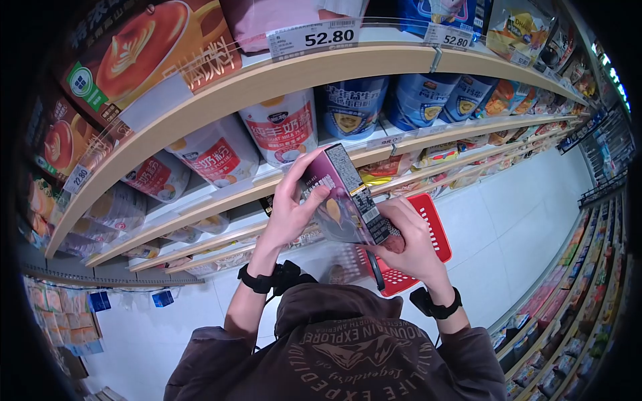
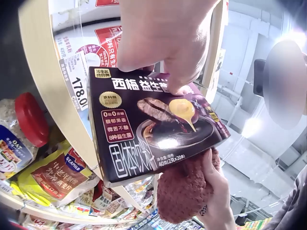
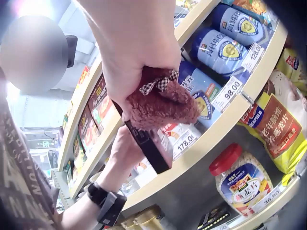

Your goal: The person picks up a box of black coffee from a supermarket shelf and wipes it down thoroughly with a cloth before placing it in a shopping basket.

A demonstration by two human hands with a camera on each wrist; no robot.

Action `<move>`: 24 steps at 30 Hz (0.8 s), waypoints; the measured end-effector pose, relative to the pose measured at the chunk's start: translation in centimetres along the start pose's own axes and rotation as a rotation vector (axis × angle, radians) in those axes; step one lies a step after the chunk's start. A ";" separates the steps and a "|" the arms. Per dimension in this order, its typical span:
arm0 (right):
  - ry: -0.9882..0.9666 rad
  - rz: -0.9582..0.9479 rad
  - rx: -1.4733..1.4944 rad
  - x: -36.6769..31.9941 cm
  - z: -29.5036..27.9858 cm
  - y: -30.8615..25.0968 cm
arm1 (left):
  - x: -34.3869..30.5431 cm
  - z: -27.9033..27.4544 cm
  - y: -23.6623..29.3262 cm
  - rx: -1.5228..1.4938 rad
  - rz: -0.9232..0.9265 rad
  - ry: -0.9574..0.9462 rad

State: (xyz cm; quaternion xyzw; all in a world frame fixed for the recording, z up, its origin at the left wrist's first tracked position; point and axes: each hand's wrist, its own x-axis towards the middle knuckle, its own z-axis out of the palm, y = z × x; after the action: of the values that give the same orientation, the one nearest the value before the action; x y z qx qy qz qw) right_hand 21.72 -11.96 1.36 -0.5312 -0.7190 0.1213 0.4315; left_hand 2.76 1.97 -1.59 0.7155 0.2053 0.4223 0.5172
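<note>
My left hand [image 1: 293,208] grips a dark purple drink-mix box [image 2: 129,108] along one edge, with the thumb across its printed front. The front pictures a dried plum and a yellow spoon. Against the box's other end, my right hand [image 1: 412,239] is curled round a fluffy reddish-brown plush item [image 3: 160,108] with a black-and-white checkered bow. Most of the plush is hidden by the hand in the head view; in the left wrist view it hangs below the box. The box is tilted in front of the shelves.
A red shopping basket [image 1: 435,227] with a black handle is below the right hand. Curved shelves [image 1: 251,80] ahead carry milk-powder tins [image 1: 277,127], blue tins [image 1: 354,107] and boxes. Another stocked shelf [image 1: 562,314] runs along the right, across the white tiled floor [image 1: 508,200].
</note>
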 end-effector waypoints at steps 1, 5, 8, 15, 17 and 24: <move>0.051 -0.013 0.017 -0.1 0.3 -0.2 | 0.2 0.1 0.3 -0.050 -0.008 0.017; 0.211 -0.121 0.011 0.1 2.0 -1.3 | 0.9 0.5 -0.7 -0.157 0.067 0.016; 0.275 -0.174 0.000 0.4 2.3 -1.9 | 1.3 1.3 -0.3 -0.171 0.125 0.080; 0.269 -0.189 -0.059 1.0 2.3 -2.9 | 2.2 2.3 0.9 -0.113 0.131 0.150; 0.271 -0.190 -0.067 1.1 2.2 -3.0 | 2.2 2.3 1.0 -0.124 0.131 0.154; 0.279 -0.209 -0.080 1.0 2.1 -3.2 | 2.3 2.5 1.5 -0.147 0.137 0.189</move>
State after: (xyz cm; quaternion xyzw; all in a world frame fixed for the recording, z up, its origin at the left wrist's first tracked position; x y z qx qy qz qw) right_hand 17.93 -11.75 2.62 -0.4819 -0.7077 -0.0279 0.5159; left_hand 5.88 1.60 0.43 0.6451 0.1723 0.5361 0.5165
